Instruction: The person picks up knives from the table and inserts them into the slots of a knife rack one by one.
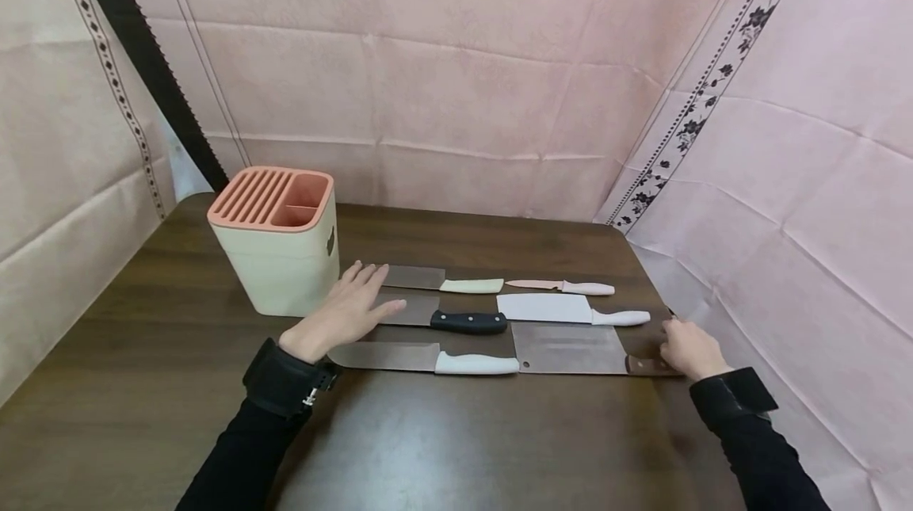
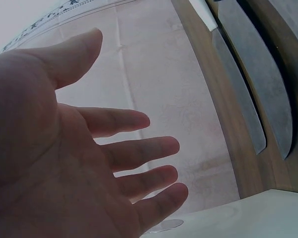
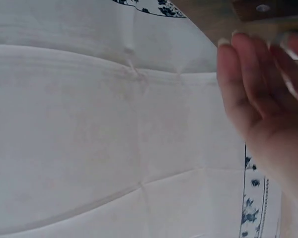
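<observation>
My left hand [image 1: 342,317] is held with fingers straight and spread, over the blade ends of several knives and right beside a cream knife block [image 1: 285,269] with a slotted pink top. Below it lie a pale-green-handled knife [image 1: 471,286], a black-handled knife [image 1: 467,322] and a white-handled knife [image 1: 476,364]. My right hand [image 1: 693,348] has bent fingers by the wooden handle of a broad cleaver [image 1: 571,348]. Whether it grips anything is hidden; a small dark tip shows at its fingers. Left of it lie a white cleaver [image 1: 545,307] and a small paring knife [image 1: 588,288].
The knives lie in rows on a brown wooden table [image 1: 456,432]. Pale pink cloth [image 1: 442,91] hangs behind the table and along both sides. A slanting black strip [image 1: 153,51] runs down behind the knife block.
</observation>
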Available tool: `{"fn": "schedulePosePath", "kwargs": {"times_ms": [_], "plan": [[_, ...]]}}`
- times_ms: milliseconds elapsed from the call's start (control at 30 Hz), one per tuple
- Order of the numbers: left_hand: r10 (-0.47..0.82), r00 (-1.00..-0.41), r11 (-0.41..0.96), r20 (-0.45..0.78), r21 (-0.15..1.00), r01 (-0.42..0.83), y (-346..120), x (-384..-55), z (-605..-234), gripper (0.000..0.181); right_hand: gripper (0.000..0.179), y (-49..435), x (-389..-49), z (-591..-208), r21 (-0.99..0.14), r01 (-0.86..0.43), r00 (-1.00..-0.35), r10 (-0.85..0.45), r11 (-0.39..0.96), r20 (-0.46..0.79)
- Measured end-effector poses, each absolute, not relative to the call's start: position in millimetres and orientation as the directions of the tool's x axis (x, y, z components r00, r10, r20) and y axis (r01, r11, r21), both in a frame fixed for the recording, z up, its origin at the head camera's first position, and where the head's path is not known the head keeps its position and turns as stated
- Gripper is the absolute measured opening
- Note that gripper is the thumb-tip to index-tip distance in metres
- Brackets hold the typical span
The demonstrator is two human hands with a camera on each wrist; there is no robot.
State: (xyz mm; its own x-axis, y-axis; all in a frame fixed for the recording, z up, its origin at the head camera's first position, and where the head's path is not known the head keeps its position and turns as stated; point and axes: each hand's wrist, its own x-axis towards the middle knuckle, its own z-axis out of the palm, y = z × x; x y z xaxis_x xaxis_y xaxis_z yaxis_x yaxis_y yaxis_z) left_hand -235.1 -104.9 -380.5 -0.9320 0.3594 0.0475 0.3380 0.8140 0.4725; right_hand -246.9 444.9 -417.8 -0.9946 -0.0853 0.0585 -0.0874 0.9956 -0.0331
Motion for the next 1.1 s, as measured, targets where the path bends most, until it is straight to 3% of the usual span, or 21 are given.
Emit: {"fn": "schedulePosePath", "kwargs": {"times_ms": [233,567,800,1100], "plan": [[0.366,-0.930,0.824,0.034,0.453,0.341,-104.1,-233.4,-371.3,0.074,0.014,443.6,-236.1,-405.0,-0.091,-0.139,-0.989,-0.143,0.986,-0.044],[0.373,-0.927,0.819,0.041,0.455,0.350,-104.2,-227.2,-366.3,0.071,0.020,455.4,-224.1,-412.2,-0.010,-0.206,-0.978,-0.206,0.978,0.028],[0.379,-0.924,0.818,0.054,0.447,0.362,-102.2,-225.7,-363.1,0.071,0.022,466.8,-226.0,-412.5,-0.057,-0.192,-0.981,-0.191,0.980,0.024],[0.371,-0.928,0.828,0.023,0.445,0.341,-102.6,-222.4,-359.7,0.073,0.020,473.9,-223.7,-371.0,-0.071,-0.315,-0.947,-0.309,0.946,0.089]]}}
